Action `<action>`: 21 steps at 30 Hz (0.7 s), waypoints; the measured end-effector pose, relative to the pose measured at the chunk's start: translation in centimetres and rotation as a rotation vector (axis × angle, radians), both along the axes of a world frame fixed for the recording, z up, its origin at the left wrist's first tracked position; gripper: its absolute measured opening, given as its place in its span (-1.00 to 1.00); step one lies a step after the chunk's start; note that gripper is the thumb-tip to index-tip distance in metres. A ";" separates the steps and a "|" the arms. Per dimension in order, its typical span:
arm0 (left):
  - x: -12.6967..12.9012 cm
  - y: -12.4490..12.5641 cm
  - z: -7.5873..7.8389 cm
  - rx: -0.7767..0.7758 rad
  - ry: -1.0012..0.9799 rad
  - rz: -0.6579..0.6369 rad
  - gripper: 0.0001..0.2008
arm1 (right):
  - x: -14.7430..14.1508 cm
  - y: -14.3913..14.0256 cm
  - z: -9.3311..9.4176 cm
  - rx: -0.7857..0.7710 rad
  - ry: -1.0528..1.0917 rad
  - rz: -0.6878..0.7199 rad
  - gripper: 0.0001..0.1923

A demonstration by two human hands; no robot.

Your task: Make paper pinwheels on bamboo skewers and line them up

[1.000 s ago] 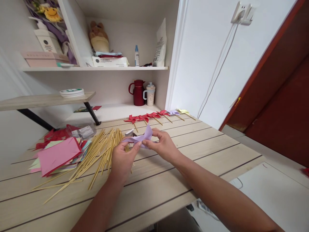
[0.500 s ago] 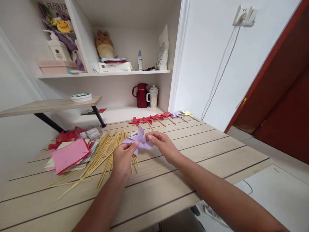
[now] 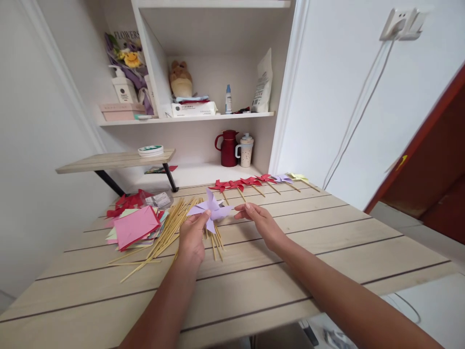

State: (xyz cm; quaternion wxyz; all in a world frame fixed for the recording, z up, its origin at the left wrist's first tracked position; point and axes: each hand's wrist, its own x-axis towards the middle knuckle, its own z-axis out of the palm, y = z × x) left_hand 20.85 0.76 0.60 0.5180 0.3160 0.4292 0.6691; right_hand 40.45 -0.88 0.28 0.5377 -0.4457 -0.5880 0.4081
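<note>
One paper pile (image 3: pixel 135 228) lay left of the left grip (image 3: pixel 192 238), many sticks (image 3: pixel 176 221) around this grip, which pinched one lilac pinwheel (image 3: pixel 214 209). The right grip (image 3: pixel 263 225) was narrow near that pinwheel; whether holding, I could not tell. Beyond lay four red pinwheels (image 3: pixel 251 181), a second lilac one (image 3: pixel 282 179), one yellow one (image 3: pixel 298 176).

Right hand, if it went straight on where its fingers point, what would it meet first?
Probably the held purple pinwheel; its nearest blade is by the right hand, though contact is unclear.
</note>
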 end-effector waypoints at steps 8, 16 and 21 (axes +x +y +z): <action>-0.6 0.3 -0.1 -0.005 -0.039 0.032 -0.66 | 0.2 0.1 -0.5 0.025 -0.069 0.002 -0.41; -2.6 0.4 2.1 0.097 -0.173 0.129 -0.75 | -0.3 0.4 -1.1 -0.052 -0.117 -0.004 -0.59; -4.0 0.7 2.5 0.096 -0.241 0.200 -0.86 | -0.7 0.8 -2.3 -0.091 -0.220 0.001 -0.71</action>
